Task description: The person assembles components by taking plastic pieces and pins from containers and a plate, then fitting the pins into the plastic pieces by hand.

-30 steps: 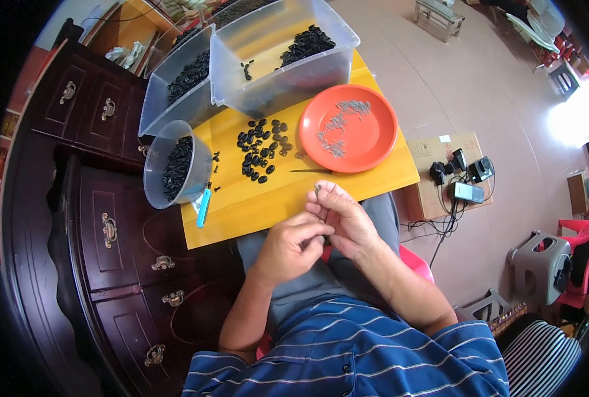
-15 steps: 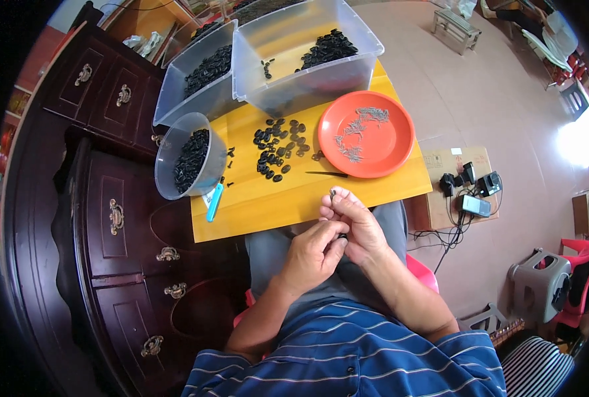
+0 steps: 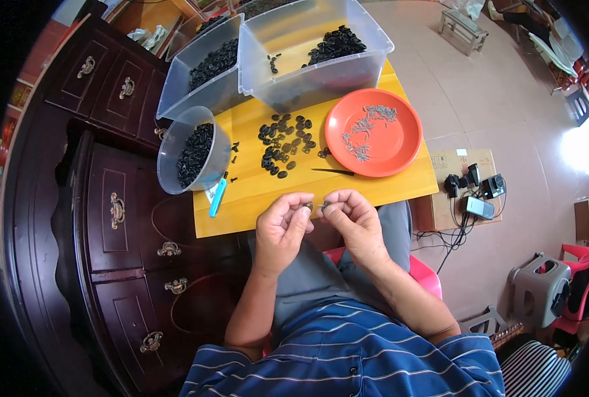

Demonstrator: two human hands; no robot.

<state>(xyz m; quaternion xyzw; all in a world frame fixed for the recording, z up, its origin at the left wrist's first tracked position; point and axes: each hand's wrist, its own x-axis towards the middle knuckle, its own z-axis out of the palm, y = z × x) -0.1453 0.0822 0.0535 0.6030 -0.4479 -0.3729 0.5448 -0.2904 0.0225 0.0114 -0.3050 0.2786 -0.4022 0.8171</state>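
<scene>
- Lowered since half a second ago: both hands now off the yellow table [image 3: 387, 188] edge and over the lap, the raised thin pin gone from view.
- Left hand [image 3: 280, 228] and right hand [image 3: 350, 221] close together, fingertips almost meeting just below the table's near edge.
- Pinched at the left fingertips: a small dark piece [image 3: 307, 206]; something tiny and grey nipped in the right fingertips, too small to tell what.
- Beyond the hands, well apart: loose pile of black pieces [image 3: 284, 144] spread on the table middle.
- Right of that pile: orange plate [image 3: 393, 149] with small grey metal bits.
- Between pile and plate, nearer the hands: thin dark pointed tool [image 3: 333, 171] lying flat.
- Left edge: round clear tub [image 3: 172, 155] half full of black pieces, blue cutter [image 3: 217, 198] beside it.
- Far side: two clear bins [image 3: 294, 66] holding more black pieces.
</scene>
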